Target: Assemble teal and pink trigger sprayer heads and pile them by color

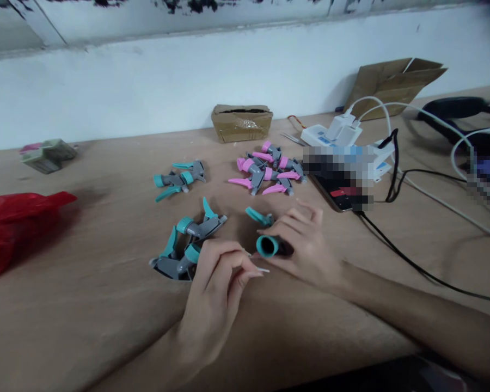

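Observation:
My right hand (306, 245) is wrapped round a grey spray nozzle head (269, 242) with a teal collar and teal trigger, its round collar facing me. My left hand (218, 283) pinches a thin white tube (261, 268) between thumb and fingers, its tip just below the collar. Under and left of my left hand lies a small heap of teal-and-grey nozzle heads (188, 239).
More teal nozzle heads (179, 179) and a cluster of pink ones (267, 171) lie further back on the wooden table (106, 305). A red plastic bag (16, 223) is at left, a small cardboard box (242, 122) behind, and a power strip with cables (351, 141) and a phone at right.

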A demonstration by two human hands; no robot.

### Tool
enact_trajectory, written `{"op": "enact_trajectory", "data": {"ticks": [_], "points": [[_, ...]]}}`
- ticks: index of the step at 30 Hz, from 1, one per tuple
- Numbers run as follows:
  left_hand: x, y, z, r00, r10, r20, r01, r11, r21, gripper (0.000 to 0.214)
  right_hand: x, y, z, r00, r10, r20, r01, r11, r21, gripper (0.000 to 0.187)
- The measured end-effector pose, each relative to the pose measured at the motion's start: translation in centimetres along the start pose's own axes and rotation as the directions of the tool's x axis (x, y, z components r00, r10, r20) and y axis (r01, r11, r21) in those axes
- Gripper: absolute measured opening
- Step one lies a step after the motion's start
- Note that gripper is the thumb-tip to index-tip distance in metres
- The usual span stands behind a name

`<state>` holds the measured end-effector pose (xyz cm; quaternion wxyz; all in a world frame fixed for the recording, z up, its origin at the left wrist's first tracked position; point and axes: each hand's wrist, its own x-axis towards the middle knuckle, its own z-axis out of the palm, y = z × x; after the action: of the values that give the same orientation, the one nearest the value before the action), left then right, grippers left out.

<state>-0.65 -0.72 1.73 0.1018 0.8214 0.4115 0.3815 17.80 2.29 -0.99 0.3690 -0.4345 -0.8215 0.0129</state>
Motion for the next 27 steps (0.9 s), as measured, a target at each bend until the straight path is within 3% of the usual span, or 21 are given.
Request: {"op": "enact_trajectory", "data": {"ticks": [3,6,8,11,15,22,27], "points": [[-0.4,0.0,0.0,0.998,0.049,-0.03,-0.052,0.992,-0.117,0.015,0.3,0.4,-0.2,0.997,0.076,-0.031,-0.075,0.997,0.022,0.022],[-0.7,-0.3,0.0,1.0,0.023,-0.012,-0.025,0.977,-0.211,0.014,0.4,0.2,-0.3,0.999,0.037,0.002,-0.037,0.996,0.082,0.022],[-0.7,-0.5,-0.1,0.999,0.016,-0.032,-0.022,0.985,-0.169,0.018,0.4,0.0,-0.4,1.0,0.019,0.011,-0.02,0.993,0.119,0.022],[-0.3,-0.7,-0.6,0.989,0.122,-0.084,-0.133,0.981,-0.144,0.029,0.4,-0.2,-0.5,0.999,0.029,0.014,-0.031,0.985,0.17,0.023],[0.5,-0.6,-1.0,0.968,0.21,-0.138,-0.229,0.963,-0.144,0.025,0.3,-0.5,-0.4,1.0,0.027,0.016,-0.03,0.966,0.258,0.024],[0.7,-1.0,-0.1,0.964,0.265,0.006,-0.262,0.958,-0.117,0.028,-0.2,-1.0,0.1,1.0,-0.009,0.03,-0.002,0.946,0.325,0.02],[0.7,-1.4,-0.3,0.931,0.363,0.034,-0.364,0.932,0.001,0.028,-0.2,-0.9,0.0,1.0,0.001,0.026,-0.01,0.936,0.353,0.02]]}}
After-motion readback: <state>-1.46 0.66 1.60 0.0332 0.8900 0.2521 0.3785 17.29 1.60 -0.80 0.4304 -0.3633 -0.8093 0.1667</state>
